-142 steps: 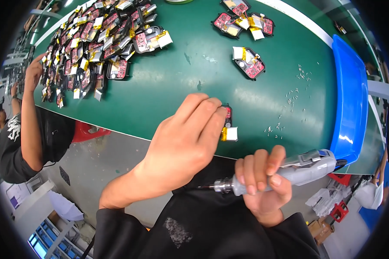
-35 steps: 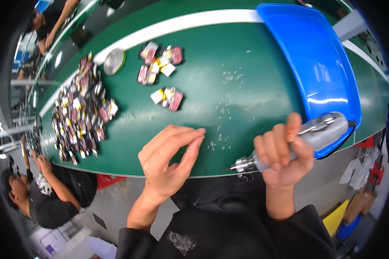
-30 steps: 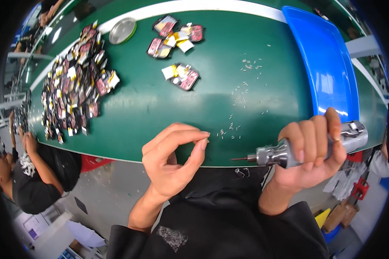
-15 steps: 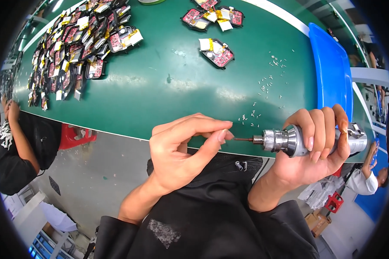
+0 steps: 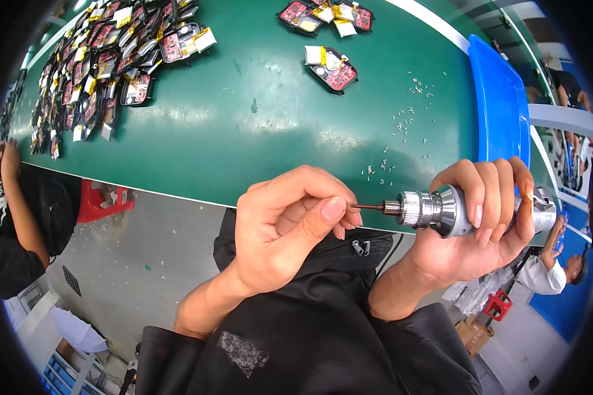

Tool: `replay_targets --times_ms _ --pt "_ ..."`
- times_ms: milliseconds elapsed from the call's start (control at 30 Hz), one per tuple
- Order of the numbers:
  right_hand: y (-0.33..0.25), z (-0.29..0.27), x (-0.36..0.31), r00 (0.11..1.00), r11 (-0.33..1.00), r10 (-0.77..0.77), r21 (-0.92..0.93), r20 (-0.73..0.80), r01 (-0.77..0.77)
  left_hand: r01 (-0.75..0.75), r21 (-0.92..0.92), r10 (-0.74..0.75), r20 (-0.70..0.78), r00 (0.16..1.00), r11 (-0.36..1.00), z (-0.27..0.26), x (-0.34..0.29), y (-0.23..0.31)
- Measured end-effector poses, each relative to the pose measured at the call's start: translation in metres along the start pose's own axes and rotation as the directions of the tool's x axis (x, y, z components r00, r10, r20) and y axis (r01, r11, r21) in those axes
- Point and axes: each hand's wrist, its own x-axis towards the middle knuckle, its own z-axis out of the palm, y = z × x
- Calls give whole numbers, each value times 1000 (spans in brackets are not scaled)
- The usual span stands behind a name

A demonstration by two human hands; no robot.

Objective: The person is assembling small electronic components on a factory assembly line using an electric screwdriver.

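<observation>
My right hand [image 5: 487, 210] is wrapped round a silver electric screwdriver [image 5: 420, 209], held level above the near edge of the table with its thin brown bit pointing left. At the bit's tip, the thumb and fingers of my left hand [image 5: 286, 230] are pinched together. Whatever they hold, if anything, is too small or hidden to make out. Beyond my hands, tiny loose screws [image 5: 379, 172] lie scattered on the green table [image 5: 211, 148]. One black casing with a red circuit board and a white-and-yellow battery [image 5: 333, 69] rests farther off.
A large heap of similar casings [image 5: 99, 72] covers the table's far left, and a few more [image 5: 326, 16] lie at the far middle. On the right is a blue tray [image 5: 501, 99]. Another person's arm [image 5: 23, 204] is at the left, near a red stool [image 5: 105, 203].
My left fingers have closed in round the bit's tip, the thumb curling over. The screwdriver has barely moved. The whole view has shifted slightly.
</observation>
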Motion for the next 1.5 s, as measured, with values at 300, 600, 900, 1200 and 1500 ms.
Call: replay_targets --times_ms 300,600,900,1200,1500 --pt "1 4 4 1000 994 18 -112 9 -17 -26 138 26 3 1000 990 0 9 9" --pt "2 -14 -1 990 974 73 -205 -121 -97 -111 606 135 7 991 788 0 12 -1" --pt "-12 -21 -1 988 993 25 -113 -155 -43 -109 627 30 134 990 771 16 28 1" --pt "-39 -43 -2 931 987 -104 -152 -350 53 -417 855 156 388 909 309 17 138 46" --pt "-28 -46 -2 900 995 -7 -96 -437 -39 -159 953 129 198 972 -259 10 334 6"
